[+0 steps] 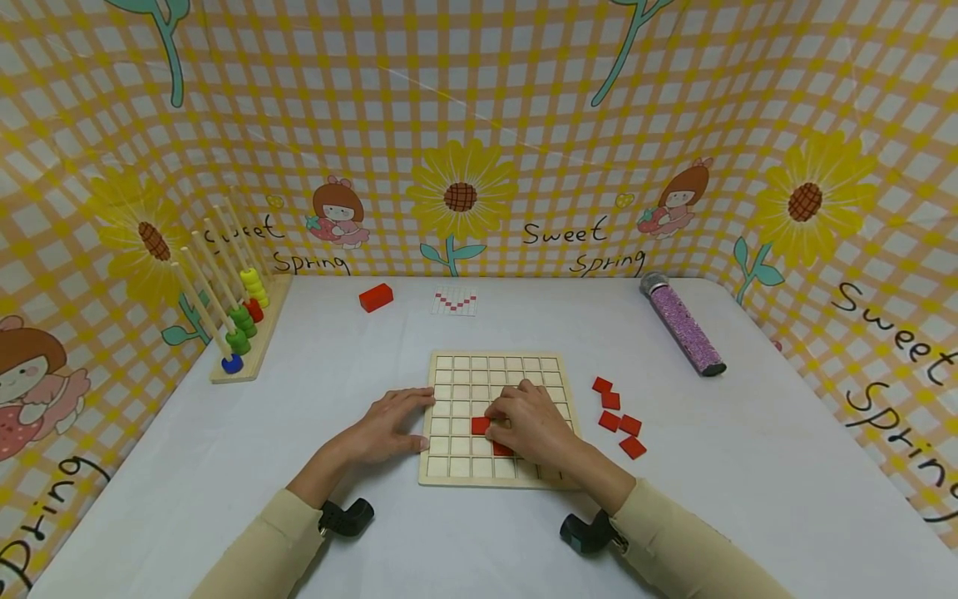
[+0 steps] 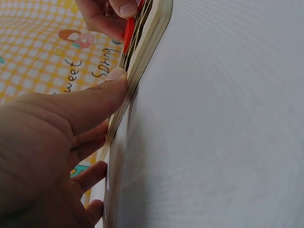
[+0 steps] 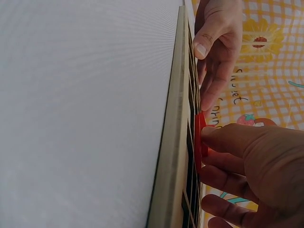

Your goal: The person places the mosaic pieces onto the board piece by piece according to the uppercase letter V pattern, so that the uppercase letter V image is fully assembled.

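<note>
A wooden grid board (image 1: 452,470) with raised square cells lies flat on the white table. Along its left edge rests my left hand (image 1: 385,426), thumb and fingers spread and touching the rim. Over the middle of the board, my right hand (image 1: 533,423) pinches a red square tile (image 3: 204,137) between thumb and fingers, low against the grid. Another red tile (image 1: 479,426) sits in a cell left of the fingertips, and a red tile (image 1: 502,449) shows partly under the hand. Several loose red tiles (image 1: 632,448) lie right of the board.
Behind the board are a red block (image 1: 376,298) and a small card (image 1: 453,301) with a V-shaped pattern of red squares. A peg rack with coloured beads (image 1: 258,349) stands at left. A glittery purple microphone (image 1: 684,327) lies at right. Patterned cloth (image 1: 464,108) encloses the back and sides.
</note>
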Motion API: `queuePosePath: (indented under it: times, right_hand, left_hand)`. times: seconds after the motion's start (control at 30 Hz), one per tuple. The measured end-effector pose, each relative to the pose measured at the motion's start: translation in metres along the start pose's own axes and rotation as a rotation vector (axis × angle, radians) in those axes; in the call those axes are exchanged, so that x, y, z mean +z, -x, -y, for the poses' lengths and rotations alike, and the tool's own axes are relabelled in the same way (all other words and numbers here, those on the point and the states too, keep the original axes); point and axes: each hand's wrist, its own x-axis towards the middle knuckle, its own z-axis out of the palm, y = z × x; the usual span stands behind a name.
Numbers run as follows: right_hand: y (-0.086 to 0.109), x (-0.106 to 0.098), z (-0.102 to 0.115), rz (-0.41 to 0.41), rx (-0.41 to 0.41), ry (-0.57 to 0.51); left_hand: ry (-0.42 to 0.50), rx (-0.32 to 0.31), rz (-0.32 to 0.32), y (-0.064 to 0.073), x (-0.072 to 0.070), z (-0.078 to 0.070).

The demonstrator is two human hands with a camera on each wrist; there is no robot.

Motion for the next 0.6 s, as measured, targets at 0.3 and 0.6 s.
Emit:
queuePosePath:
  times: [0.3,0.6]
  right_hand:
    - [-0.0004,0.0009,0.0,0.008,0.007,0.0]
    - [-0.0005,0.0016,-0.0005,-0.003,0.005,0.011]
  left_hand:
    - [0.006,-0.006,0.003,0.0002,0.0003,0.0003]
    - [-0.003,-0.007,0.003,0.0002,-0.0001,-0.0003]
